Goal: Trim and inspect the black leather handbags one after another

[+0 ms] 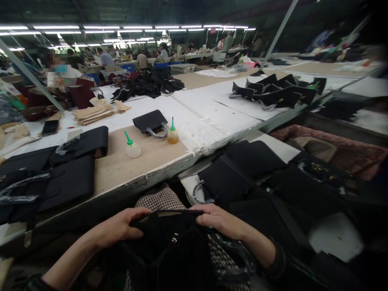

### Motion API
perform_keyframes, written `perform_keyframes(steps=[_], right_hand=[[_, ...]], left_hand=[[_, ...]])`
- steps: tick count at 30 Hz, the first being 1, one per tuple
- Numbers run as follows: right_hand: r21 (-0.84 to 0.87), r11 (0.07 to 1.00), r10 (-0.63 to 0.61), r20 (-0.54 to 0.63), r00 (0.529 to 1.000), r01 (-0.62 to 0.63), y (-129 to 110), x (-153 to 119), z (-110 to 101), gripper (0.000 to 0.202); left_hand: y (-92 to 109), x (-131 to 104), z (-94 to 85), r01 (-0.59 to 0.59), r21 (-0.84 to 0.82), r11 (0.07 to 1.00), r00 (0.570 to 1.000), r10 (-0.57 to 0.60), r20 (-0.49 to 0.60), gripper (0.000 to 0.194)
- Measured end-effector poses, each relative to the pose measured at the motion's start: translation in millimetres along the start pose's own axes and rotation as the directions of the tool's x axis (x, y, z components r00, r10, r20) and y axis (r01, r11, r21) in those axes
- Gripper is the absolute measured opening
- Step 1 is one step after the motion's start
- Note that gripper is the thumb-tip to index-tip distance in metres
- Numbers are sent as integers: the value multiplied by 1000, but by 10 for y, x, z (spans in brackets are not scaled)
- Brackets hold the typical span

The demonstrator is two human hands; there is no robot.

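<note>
You had nothing legible in front of you: no word, brand, number or sign could be read. The black handbag (172, 242) in your lap showed only a small metal fitting, too small to make out, and the two squeeze bottles (133, 148) on the table (151, 161) carried no readable label.

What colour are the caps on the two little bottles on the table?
Green, on both bottles, in the head view.

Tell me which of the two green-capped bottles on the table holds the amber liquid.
The right bottle, beside the small black bag; the left bottle looks pale and nearly clear.
</note>
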State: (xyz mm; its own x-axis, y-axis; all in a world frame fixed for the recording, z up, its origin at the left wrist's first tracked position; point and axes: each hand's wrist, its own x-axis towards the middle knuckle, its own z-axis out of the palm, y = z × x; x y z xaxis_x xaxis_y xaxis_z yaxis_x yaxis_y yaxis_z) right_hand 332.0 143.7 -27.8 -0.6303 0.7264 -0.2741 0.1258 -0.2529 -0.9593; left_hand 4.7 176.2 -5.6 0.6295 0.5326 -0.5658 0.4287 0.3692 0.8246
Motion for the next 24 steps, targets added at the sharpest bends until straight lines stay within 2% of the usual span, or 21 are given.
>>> perform_keyframes(steps=[2,5,8,12,16,19,24], right_hand=[[37,999,11,28,1000,-12,-47,27,-26,43],[82,996,17,46,999,-21,-130,82,-40,50],[64,997,28,61,998,-32,-178,160,-14,44],[-9,998,63,98,993,-62,-224,261,11,44],[-48,995,99,153,983,-92,-295,295,-57,41],[-12,992,124,188,974,-124,-318,282,-124,45],[5,995,94,131,987,-95,-215,252,-150,51]], left_hand=[[-24,25,-4,-22,-55,998,999,20,-48,55],[-28,49,-20,9,-110,994,996,-19,-88,49],[6,55,-31,33,-169,985,997,-44,-60,45],[121,-5,-55,42,-166,985,999,-44,-14,43],[228,-96,-55,63,-184,981,995,-49,81,46],[259,-119,-28,63,-159,985,995,-49,90,47],[238,-57,-1,67,-75,995,995,-61,78,45]])
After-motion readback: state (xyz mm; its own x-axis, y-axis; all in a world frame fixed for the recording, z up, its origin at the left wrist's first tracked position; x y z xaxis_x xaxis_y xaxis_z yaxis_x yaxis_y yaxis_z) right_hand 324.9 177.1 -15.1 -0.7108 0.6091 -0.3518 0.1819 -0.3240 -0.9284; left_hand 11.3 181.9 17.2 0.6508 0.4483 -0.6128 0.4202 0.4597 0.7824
